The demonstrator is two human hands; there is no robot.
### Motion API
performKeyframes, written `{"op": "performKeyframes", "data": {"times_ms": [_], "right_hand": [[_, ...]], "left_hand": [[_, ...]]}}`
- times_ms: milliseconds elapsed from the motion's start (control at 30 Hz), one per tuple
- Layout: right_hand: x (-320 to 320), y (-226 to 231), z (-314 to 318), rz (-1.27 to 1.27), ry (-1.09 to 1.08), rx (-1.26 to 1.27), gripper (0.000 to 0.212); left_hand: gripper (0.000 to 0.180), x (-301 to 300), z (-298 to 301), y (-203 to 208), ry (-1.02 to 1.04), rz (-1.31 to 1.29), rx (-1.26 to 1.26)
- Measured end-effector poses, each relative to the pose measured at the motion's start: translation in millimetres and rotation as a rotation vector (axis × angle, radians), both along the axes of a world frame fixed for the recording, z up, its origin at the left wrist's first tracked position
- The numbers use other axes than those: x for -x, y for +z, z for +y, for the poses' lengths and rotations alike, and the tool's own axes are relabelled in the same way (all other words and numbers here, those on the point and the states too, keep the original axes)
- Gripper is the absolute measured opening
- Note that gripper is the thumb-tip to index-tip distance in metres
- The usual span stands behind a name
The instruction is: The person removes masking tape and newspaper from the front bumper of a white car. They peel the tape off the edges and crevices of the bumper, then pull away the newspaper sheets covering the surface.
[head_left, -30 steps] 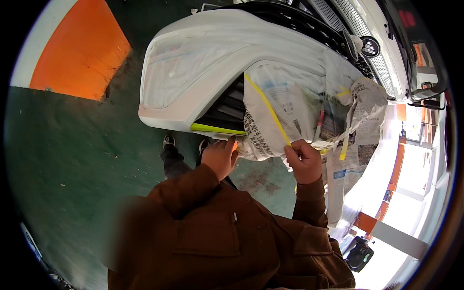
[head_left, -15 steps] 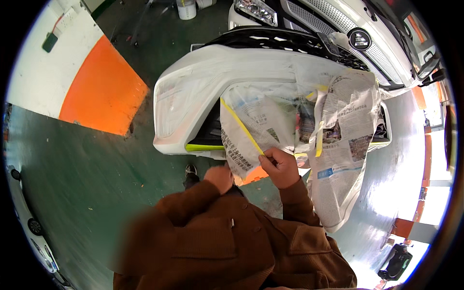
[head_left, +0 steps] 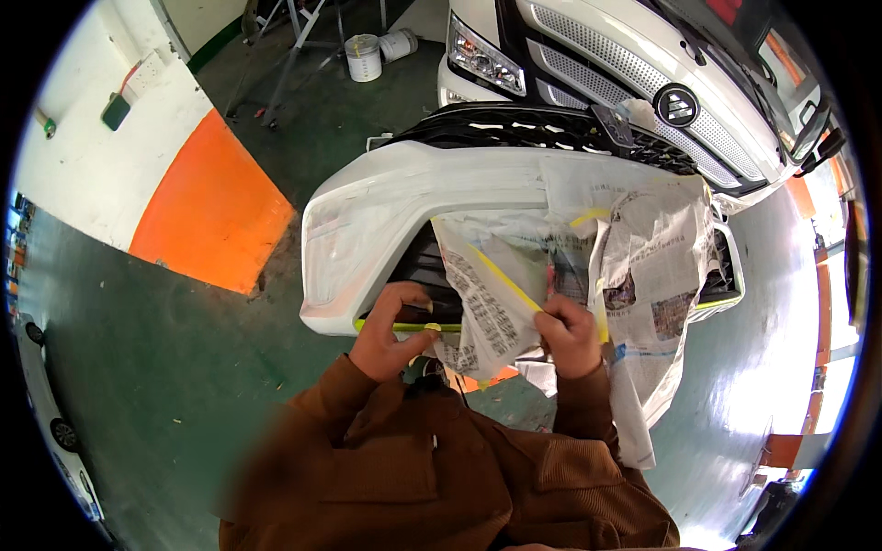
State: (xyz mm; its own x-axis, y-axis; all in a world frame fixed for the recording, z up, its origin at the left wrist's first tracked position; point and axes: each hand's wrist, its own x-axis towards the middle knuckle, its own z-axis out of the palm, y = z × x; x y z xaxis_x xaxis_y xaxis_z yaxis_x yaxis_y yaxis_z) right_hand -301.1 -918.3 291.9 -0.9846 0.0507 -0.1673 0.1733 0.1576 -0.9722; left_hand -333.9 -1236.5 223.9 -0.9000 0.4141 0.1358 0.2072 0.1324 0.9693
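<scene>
A large white car bumper (head_left: 358, 197) stands before me, its lower opening partly covered by newspaper sheets (head_left: 652, 230) edged with yellow tape. My right hand (head_left: 571, 338) pinches the taped edge of a loose newspaper sheet (head_left: 491, 317), which hangs slanting across the opening. To its left, my left hand (head_left: 390, 335) is open, thumb and forefinger apart, beside the yellow-green trim strip (head_left: 367, 325). A small yellow bit shows at the thumb's tip; whether it sticks to the thumb I cannot tell. Black slats (head_left: 427, 266) show in the uncovered part of the opening.
Behind the bumper are a black grille (head_left: 514, 124) and a white vehicle's front (head_left: 588, 55). A white and orange pillar (head_left: 216, 207) stands at left. White buckets (head_left: 364, 60) and a metal stand (head_left: 299, 37) are farther back on the green floor (head_left: 211, 367).
My left hand has risen from below the bumper to its lower edge, fingers now spread. The right hand still pinches the sheet, slightly farther right, and the sheet has folded. The view has shifted.
</scene>
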Motion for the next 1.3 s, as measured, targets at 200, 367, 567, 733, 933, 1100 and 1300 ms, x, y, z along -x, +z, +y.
{"op": "performKeyframes", "data": {"times_ms": [200, 367, 567, 733, 933, 1100, 1300], "right_hand": [[-14.8, 34.8, 6.7, -0.12, -0.025, -0.273, 0.016], [-28.6, 59.2, -12.1, -0.275, 0.069, -0.574, 0.01], [6.0, 105.6, -54.8, -0.265, -0.146, -0.738, 0.019], [89.7, 91.6, -91.0, -0.146, -0.101, -0.722, 0.037], [145.1, 53.0, -97.5, -0.16, -0.017, -0.871, 0.055], [135.7, 61.3, -74.7, -0.367, -0.028, -0.885, 0.047], [106.6, 92.7, -33.2, -0.318, -0.058, -0.873, 0.042]], "left_hand": [[0.094, 63.5, 37.6, 4.9, -0.012, 0.169, 0.005], [0.097, 107.1, 49.2, 0.6, -0.258, 0.251, 0.053], [0.083, 106.8, 50.7, -21.3, -0.374, 0.191, -0.214], [0.077, 104.0, 52.7, -29.4, -0.474, 0.194, -0.343], [0.076, 111.9, 56.6, -10.6, -0.654, 0.246, -0.354], [0.081, 116.5, 71.4, 2.9, -0.878, 0.249, -0.397], [0.091, 125.6, 78.2, 16.0, -0.86, 0.181, -0.473]]}}
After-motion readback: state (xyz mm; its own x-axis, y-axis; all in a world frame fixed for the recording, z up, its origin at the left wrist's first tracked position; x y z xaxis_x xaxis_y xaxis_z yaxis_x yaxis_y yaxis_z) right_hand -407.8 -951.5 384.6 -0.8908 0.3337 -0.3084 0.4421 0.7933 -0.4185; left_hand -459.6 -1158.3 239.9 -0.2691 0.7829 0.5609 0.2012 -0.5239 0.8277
